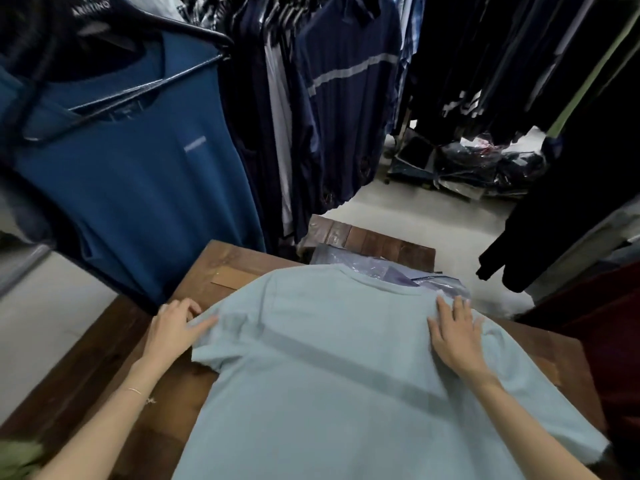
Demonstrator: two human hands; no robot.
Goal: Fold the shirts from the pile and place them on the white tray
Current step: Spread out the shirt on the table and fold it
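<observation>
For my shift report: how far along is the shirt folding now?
Done: the pale blue shirt lies spread flat on the wooden table. In hand: the left hand touches one sleeve, the right hand presses the other shoulder. Left: no fold shows; no white tray is in view.

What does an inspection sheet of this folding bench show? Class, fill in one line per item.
Surface: dark wooden table.
Job's things: light blue T-shirt spread flat, collar away from the person; white tray not seen.
Clutter: plastic-wrapped garments beyond the collar.
Hands: left hand touches the left sleeve; right hand flat on the right shoulder.
Cables: nothing seen.
Surroundings: teal T-shirt on a hanger; dark clothes hanging; bagged bundles on the floor.
</observation>
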